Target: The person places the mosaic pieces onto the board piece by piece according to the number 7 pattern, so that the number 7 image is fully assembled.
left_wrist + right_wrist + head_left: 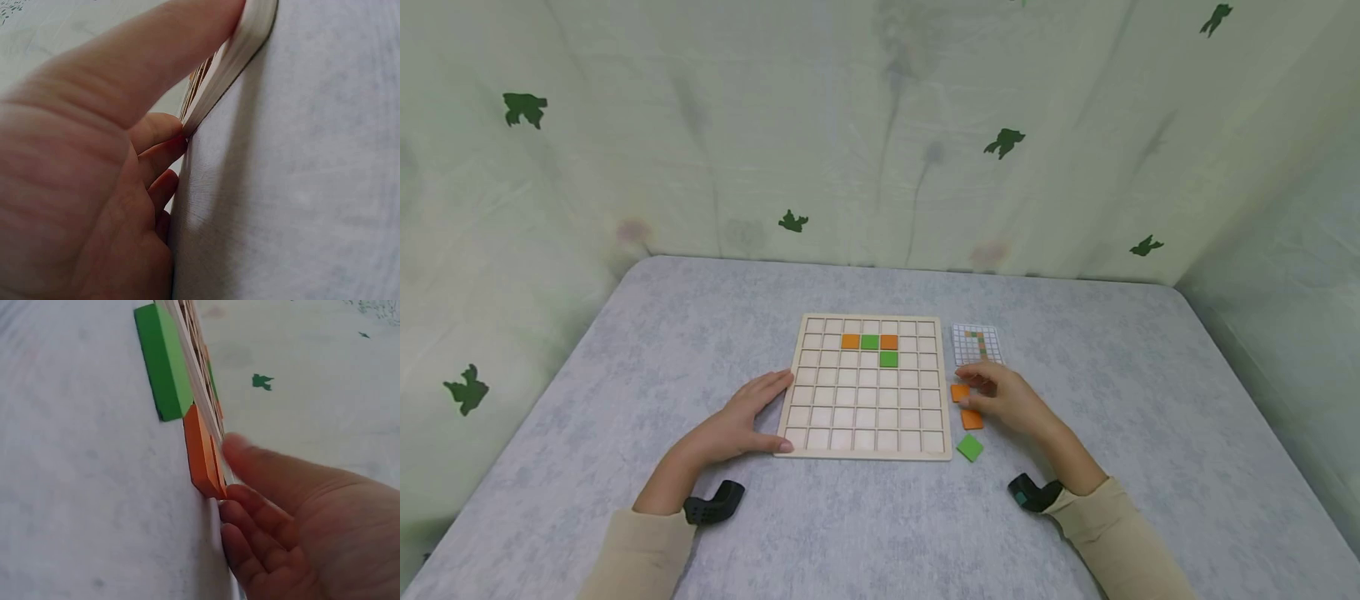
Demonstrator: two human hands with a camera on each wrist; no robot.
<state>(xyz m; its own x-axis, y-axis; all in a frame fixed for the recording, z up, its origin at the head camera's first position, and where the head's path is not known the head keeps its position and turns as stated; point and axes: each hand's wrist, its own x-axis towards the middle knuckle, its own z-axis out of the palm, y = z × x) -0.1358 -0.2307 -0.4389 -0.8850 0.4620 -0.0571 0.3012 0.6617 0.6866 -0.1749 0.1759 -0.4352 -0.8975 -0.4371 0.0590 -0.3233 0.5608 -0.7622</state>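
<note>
A light wooden grid board (853, 396) lies on the table, with two orange and two green square tiles set in its upper cells. My left hand (741, 421) rests against its left edge, thumb at the near corner and fingers spread along the side. Beside the board's right edge, my right hand (1003, 398) hovers over the loose tiles with fingers loosely bent. Nothing shows between its thumb and fingers in the right wrist view. One orange tile (959, 392) is by the fingertips, another orange tile (972, 419) just below, and a green tile (970, 448) nearer me.
A small pattern card (976, 342) with a printed grid lies right of the board, partly covered by my right hand. The grey table (880, 525) ends at a pale curtain (850, 125) with green leaf-like shapes. Black wrist cameras sit on both wrists.
</note>
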